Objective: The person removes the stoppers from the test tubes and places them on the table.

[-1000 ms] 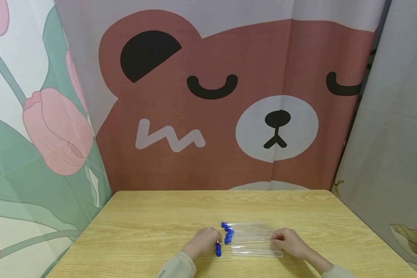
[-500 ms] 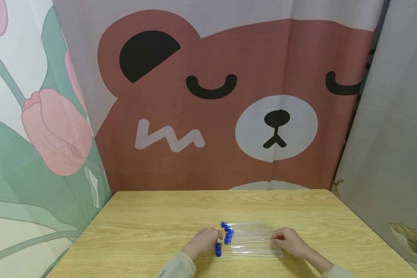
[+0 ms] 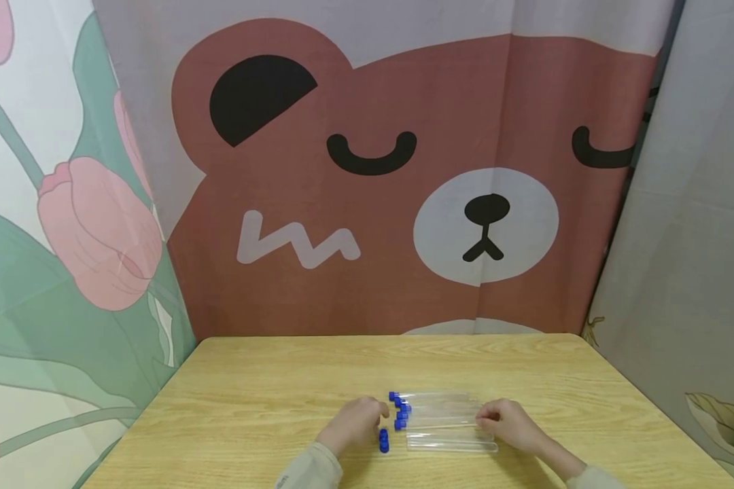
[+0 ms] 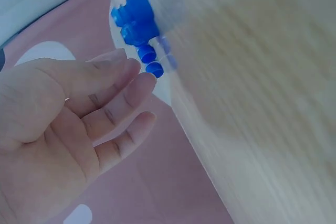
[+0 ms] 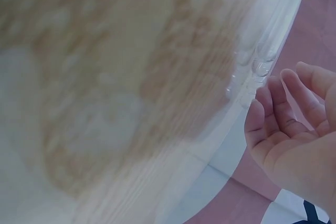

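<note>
My left hand (image 3: 357,422) is just left of the capped ends, its fingers loosely bent and holding nothing in the left wrist view. Two loose blue caps (image 3: 384,440) stand on the table below its fingertips. Several clear test tubes (image 3: 443,409) lie side by side, with blue caps (image 3: 401,414) on their left ends. Nearer the front are clear tubes without caps (image 3: 449,446). Around the tubes' right ends hovers or rests my right hand (image 3: 509,424); contact is unclear. In the right wrist view its fingers are loosely curved beside the rounded tube ends (image 5: 261,67).
The tubes lie on a light wood-grain table (image 3: 269,380). Behind it hangs a curtain with a bear print (image 3: 367,272). A floral curtain (image 3: 98,231) is on the left and a grey one (image 3: 679,272) on the right.
My left hand has drawn back slightly to the left and its fingertips have loosened. The right hand, tubes and loose caps have stayed in place.
</note>
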`<state>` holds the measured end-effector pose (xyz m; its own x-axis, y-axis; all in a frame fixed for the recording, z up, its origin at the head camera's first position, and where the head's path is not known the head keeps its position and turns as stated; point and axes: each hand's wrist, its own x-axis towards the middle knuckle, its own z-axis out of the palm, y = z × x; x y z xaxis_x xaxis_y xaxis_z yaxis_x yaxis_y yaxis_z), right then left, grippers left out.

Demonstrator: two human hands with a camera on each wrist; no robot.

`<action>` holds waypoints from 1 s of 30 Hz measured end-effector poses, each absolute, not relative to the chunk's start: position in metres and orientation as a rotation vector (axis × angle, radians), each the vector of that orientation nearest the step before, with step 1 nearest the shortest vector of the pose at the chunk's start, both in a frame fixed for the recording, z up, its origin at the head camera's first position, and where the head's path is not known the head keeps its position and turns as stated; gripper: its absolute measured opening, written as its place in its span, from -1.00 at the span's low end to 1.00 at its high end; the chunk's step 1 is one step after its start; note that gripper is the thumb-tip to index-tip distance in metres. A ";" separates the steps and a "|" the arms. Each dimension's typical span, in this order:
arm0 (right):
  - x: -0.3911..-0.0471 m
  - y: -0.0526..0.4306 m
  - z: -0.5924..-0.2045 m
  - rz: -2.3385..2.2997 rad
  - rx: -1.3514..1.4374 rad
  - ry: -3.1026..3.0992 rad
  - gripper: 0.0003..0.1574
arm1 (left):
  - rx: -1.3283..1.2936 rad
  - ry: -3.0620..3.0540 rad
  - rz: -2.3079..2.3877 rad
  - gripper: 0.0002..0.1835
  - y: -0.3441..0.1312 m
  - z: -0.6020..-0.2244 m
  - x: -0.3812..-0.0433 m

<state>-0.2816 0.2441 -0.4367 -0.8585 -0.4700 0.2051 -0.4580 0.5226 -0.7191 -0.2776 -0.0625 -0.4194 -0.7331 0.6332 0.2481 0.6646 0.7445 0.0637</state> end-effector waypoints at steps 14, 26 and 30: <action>-0.289 0.239 -0.430 -1.006 -0.988 2.976 -0.96 | -1.016 -2.771 -0.207 -0.78 -0.065 -0.421 -0.278; -0.293 0.235 -0.432 -0.885 -1.073 2.973 -0.89 | -1.008 -2.794 -0.266 -0.80 -0.068 -0.423 -0.276; -0.295 0.233 -0.433 -0.883 -1.090 2.958 -0.88 | -1.003 -2.803 -0.261 -0.81 -0.068 -0.423 -0.277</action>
<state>-0.2946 0.2332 -0.4334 -0.7705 -0.5635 0.2979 -0.6346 0.6343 -0.4416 -0.2771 -0.0679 -0.4232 -0.7642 0.6128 0.2011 0.6394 0.7608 0.1114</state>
